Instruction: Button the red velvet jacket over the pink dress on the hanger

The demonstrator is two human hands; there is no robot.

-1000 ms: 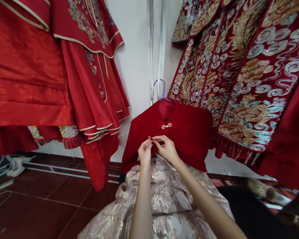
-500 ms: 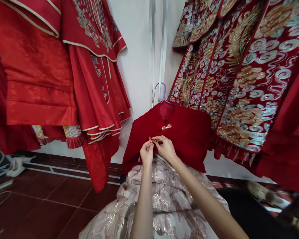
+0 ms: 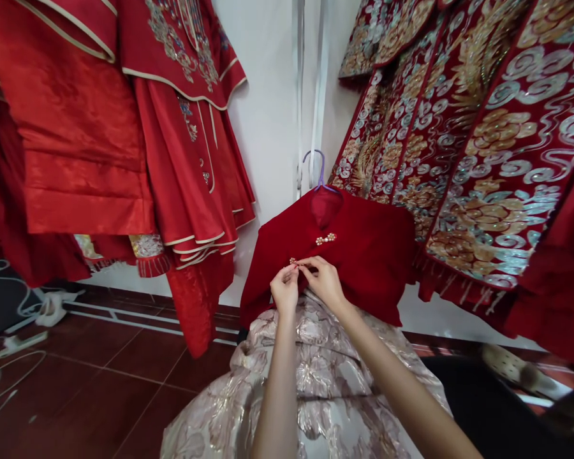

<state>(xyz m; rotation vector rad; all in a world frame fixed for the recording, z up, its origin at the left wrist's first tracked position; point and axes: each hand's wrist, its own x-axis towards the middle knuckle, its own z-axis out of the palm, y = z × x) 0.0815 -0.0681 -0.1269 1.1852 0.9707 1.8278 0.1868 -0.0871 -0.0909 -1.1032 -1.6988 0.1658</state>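
Note:
A dark red jacket (image 3: pixel 368 255) hangs on a purple hanger (image 3: pixel 321 167) in front of me, above a pale floral brocade skirt (image 3: pixel 330 370). A beaded clasp (image 3: pixel 326 239) lies across the front opening below the neck. Lower down, both hands pinch a second beaded clasp (image 3: pixel 293 261). My left hand (image 3: pixel 285 290) has its thumb and fingers closed on the left side of it. From the right, my right hand (image 3: pixel 324 282) meets it with closed fingertips. Most of this clasp is hidden behind my fingers.
Red garments (image 3: pixel 191 159) with pale piping hang at the left. Embroidered red panels (image 3: pixel 483 166) with a beaded fringe hang at the right. A pale metal rack bar (image 3: pixel 124 319) runs low above the tiled floor, near cables and a white shoe (image 3: pixel 51 309).
My view has shifted slightly, so the scene sits a little to the right and higher. Both hands stay at the lower clasp, and their fingertips cover more of it now.

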